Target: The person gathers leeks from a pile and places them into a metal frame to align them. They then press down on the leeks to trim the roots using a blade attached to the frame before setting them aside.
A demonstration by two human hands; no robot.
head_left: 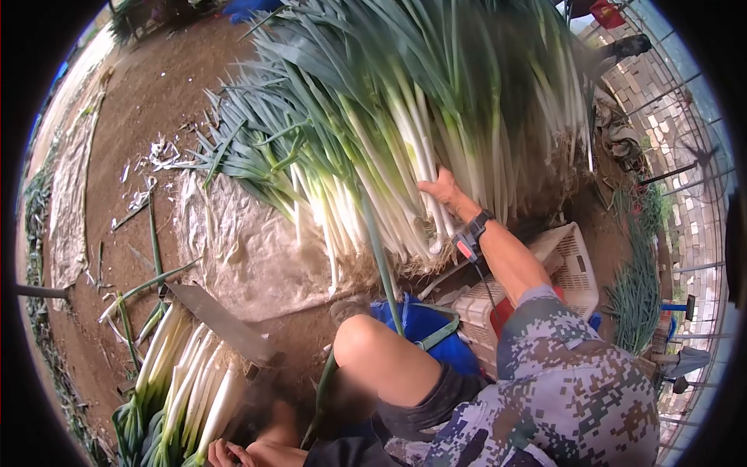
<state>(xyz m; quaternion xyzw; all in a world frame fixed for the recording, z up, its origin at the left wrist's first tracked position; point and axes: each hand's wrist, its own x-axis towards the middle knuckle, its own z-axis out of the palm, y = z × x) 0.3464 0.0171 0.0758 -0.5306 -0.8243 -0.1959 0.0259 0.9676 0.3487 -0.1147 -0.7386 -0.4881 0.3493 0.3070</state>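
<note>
Large green onions (405, 140) with long white stalks and rooty ends lie in a broad pile ahead of me. My right hand (445, 191), with a dark watch on the wrist, reaches into the pile, fingers closed around white stalks. At the lower left, my left hand (227, 453) has its fingers curled beside a smaller bunch of green onions (187, 381); what it holds, if anything, is hidden. A flat metal blade or plate (222, 323) slants across the root ends of that bunch.
White plastic crates (574, 268) stand right of my knee, near a blue bag (455, 350). A pale sheet (233, 249) lies under the pile on bare soil. Wire mesh and a brick surface (654, 93) run along the right, with loose green leaves (634, 303) nearby.
</note>
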